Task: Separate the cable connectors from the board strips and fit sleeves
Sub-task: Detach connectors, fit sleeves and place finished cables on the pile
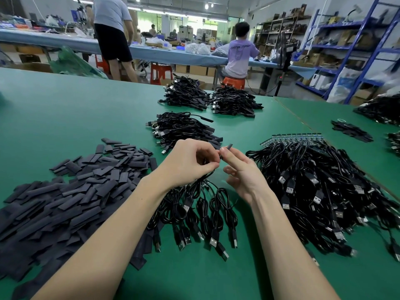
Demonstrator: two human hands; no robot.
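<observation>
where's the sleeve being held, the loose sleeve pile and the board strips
held sleeve (229,146): head view, on its free upper end above the right fingertips
loose sleeve pile (71,191): head view, middle of the heap
board strips (296,137): head view, on the strip's upper edge behind the cables

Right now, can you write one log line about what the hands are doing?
left hand: grips cable bundle | right hand: pinches sleeve | loose sleeves: piled left

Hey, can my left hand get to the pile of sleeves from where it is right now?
Probably yes. The sleeve pile lies open on the table just left of the left hand, nothing between, but that hand is holding a cable bunch.
</observation>
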